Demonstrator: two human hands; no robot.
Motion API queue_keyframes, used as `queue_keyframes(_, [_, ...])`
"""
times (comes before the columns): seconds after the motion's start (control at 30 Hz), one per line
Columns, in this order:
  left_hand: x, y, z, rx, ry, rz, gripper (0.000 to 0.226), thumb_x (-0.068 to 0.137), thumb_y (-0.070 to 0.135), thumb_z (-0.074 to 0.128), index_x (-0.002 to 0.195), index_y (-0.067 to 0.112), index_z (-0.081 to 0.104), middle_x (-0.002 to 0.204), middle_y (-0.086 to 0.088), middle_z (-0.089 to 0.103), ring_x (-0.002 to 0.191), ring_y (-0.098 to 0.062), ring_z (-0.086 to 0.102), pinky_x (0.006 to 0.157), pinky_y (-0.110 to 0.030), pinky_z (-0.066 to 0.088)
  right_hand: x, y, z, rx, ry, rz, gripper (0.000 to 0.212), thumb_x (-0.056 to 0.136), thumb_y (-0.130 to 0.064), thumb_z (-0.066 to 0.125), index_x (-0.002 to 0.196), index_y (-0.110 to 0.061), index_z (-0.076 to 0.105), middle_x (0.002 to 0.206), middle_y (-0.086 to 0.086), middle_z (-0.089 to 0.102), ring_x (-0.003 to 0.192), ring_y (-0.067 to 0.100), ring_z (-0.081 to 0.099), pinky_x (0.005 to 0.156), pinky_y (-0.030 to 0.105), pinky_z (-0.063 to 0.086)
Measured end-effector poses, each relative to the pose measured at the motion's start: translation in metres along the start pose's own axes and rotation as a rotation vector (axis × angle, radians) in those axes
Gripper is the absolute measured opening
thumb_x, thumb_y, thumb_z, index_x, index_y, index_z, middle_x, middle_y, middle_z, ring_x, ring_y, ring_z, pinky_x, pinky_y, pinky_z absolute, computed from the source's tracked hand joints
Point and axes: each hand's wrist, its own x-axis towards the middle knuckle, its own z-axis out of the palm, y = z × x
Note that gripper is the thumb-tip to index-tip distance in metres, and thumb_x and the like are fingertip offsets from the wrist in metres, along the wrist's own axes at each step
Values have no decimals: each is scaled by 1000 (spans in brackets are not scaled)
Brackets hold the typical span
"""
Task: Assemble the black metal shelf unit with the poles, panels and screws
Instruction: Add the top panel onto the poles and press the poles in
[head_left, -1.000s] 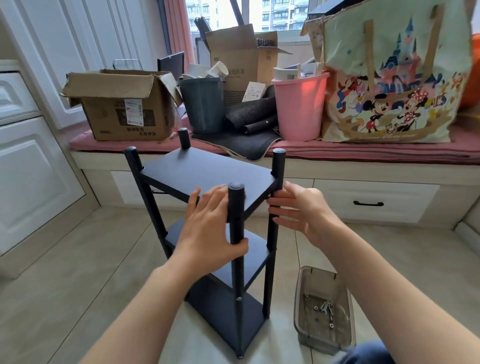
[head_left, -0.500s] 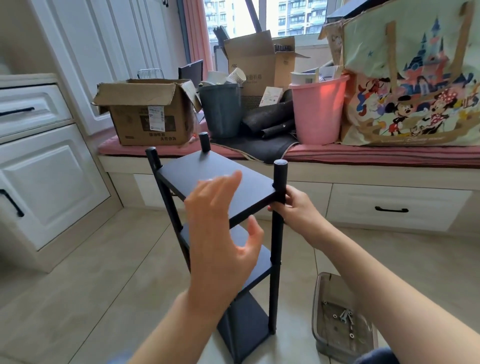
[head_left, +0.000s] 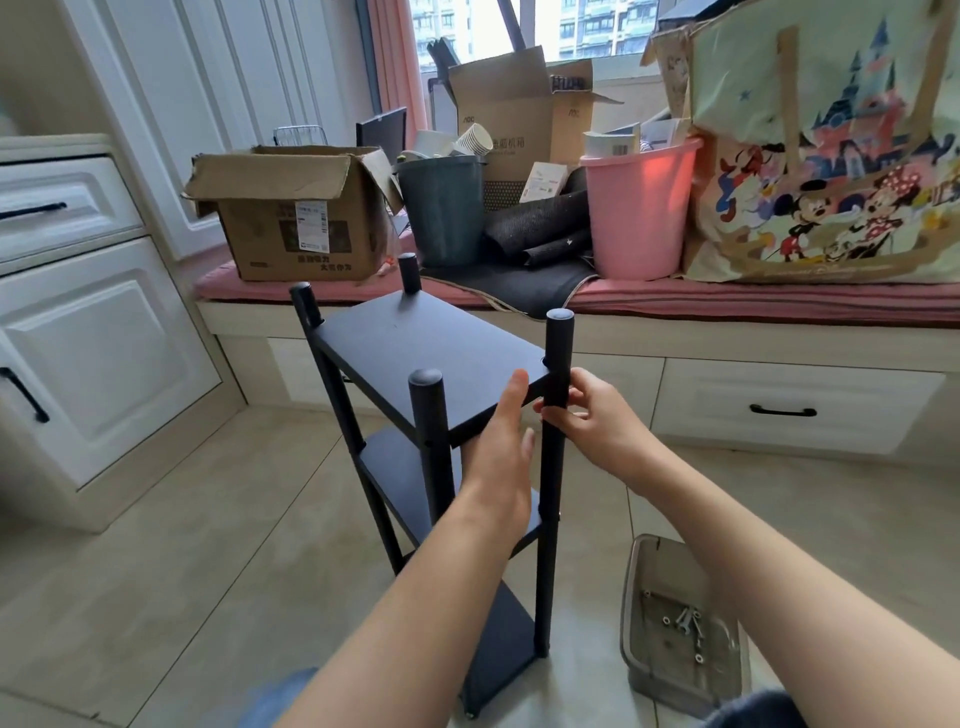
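The tall cardboard box (head_left: 519, 111) by the window reads "AOC" (twice); its Chinese characters and other labels stay illegible.

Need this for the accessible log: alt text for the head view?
A person's right hand grips the near right pole of a black three-tier shelf unit standing on a tiled floor, while the left hand lies flat against the top panel's edge. A tray of screws sits at right.

Ahead of you, a window seat with a pink cushion (head_left: 727, 304) carries an open cardboard box (head_left: 296, 228), a dark bin (head_left: 441, 208), a pink bucket (head_left: 636, 208) and a cartoon-print tote bag (head_left: 831, 156). A second cardboard box (head_left: 514, 109) stands behind the bin. White cabinets (head_left: 93, 332) line the wall to your left, above a beige tiled floor (head_left: 208, 571).
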Motion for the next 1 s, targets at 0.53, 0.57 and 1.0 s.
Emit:
queue_keyframes(0.53, [-2,2,38,-313,149,-10,14,94,12,58,95,-1,59,84,-19,64,64,-24,64,50,-24,54,-9,0,13,-107,75,-27,34,95,-5,52,126,-20,50,99,6,69,96,23,64,75,27,45])
queue_keyframes(0.57, [-2,3,39,-316,153,-16,13,94,12,58,93,-1,59,81,-17,64,62,-23,64,49,-23,54,-10,-1,13,-105,73,-26,35,95,-6,52,127,-20,49,99,7,69,95,24,65,74,27,45])
queue_keyframes(1.0, [-4,10,47,-320,216,-51,19,91,4,60,73,3,54,55,-7,62,43,-17,61,44,-21,50,-13,-2,8,-104,43,-8,34,97,-8,50,129,-21,47,102,8,69,94,24,65,78,32,51])
